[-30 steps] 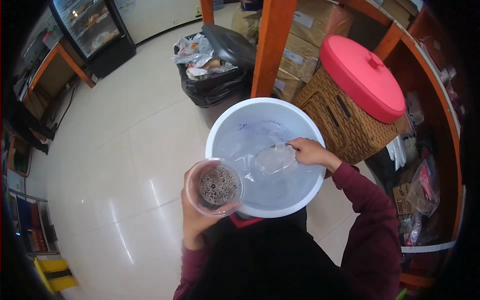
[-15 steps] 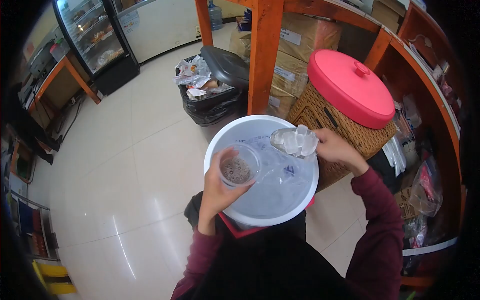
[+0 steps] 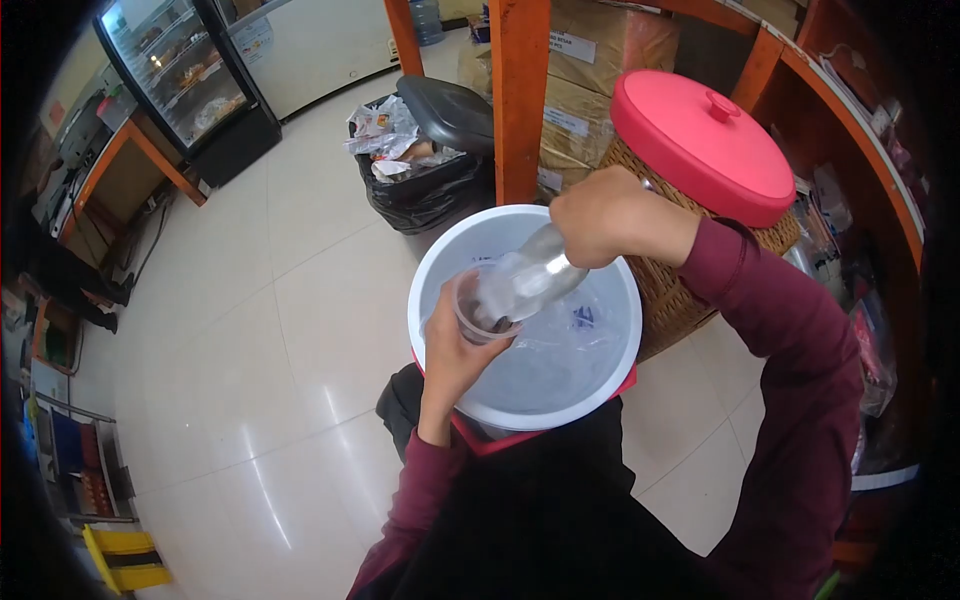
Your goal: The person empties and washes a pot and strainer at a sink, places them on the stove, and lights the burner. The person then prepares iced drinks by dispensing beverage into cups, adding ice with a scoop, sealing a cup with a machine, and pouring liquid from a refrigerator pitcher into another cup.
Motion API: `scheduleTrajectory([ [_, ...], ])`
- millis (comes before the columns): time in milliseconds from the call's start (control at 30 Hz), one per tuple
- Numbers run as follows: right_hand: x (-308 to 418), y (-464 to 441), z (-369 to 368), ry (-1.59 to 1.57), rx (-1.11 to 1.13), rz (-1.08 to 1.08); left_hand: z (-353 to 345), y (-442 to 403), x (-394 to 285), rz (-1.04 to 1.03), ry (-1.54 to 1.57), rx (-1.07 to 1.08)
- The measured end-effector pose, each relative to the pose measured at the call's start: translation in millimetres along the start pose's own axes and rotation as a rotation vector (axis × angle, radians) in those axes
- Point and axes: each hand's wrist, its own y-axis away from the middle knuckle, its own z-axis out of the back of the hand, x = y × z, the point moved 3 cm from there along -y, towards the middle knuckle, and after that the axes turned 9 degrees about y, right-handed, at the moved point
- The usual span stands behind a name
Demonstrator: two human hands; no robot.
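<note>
My left hand (image 3: 448,352) is wrapped round a clear plastic cup (image 3: 464,302) with dark liquid in it. Tipped down at the cup's mouth is a metal ice scoop (image 3: 550,270), gripped from above by my right hand (image 3: 606,216). Ice (image 3: 503,292) at the scoop's front end reaches into the cup, blurred by motion. Both hands are over a round white tub (image 3: 626,360), which has a clear plastic bag (image 3: 568,345) with blue print inside it. The scoop's handle is mostly hidden by my right fingers.
Right of the tub stands a wicker basket (image 3: 668,300) with a pink lid (image 3: 705,145). Behind are an orange post (image 3: 516,110) and a full trash bin (image 3: 430,195). A display fridge (image 3: 190,80) stands far left, near a person's legs (image 3: 75,275).
My right hand has lifted and moved left, turning the scoop down into the cup; the ice has slid toward the cup. My left hand keeps holding the cup in nearly the same place.
</note>
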Motion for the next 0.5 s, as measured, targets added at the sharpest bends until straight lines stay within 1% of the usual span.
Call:
scheduleTrajectory([
  [67, 3.1, 8.6, 12.4, 0.078, -0.062, 0.025, 0.7, 1.8, 6.3, -0.010, 0.046, -0.040],
  [100, 1.0, 13.8, 17.4, 0.082, -0.099, 0.005, 1.4, 3.0, 8.5, -0.014, 0.070, -0.063],
  [200, -7.9, 21.7, 23.9, 0.086, -0.214, -0.069, 3.5, 6.9, 13.8, 0.081, 0.192, -0.088],
  [267, -24.2, 23.0, 14.6, 0.076, -0.296, -0.139, 9.3, 8.5, 10.4, 0.024, 0.149, -0.126],
  [300, -28.1, 17.9, 3.4, 0.086, -0.271, -0.136, 13.4, 9.9, 7.6, -0.003, 0.126, -0.147],
  [367, -29.7, -7.0, -34.9, 0.106, -0.225, -0.125, 21.8, 15.3, 1.8, 0.018, 0.203, -0.159],
  [400, -23.1, -27.5, -64.7, 0.112, -0.204, -0.077, 27.1, 18.5, -2.0, 0.028, 0.239, -0.165],
  [433, -10.9, -53.7, -94.7, 0.179, -0.066, 0.000, 33.4, 22.8, -7.0, 0.017, 0.228, -0.187],
  [467, 8.8, -70.2, -114.3, 0.182, -0.003, 0.104, 39.6, 28.3, -12.7, 0.005, 0.216, -0.206],
  [500, 29.7, -91.0, -148.1, 0.206, -0.119, 0.210, 45.1, 34.0, -18.1, -0.008, 0.205, -0.224],
])
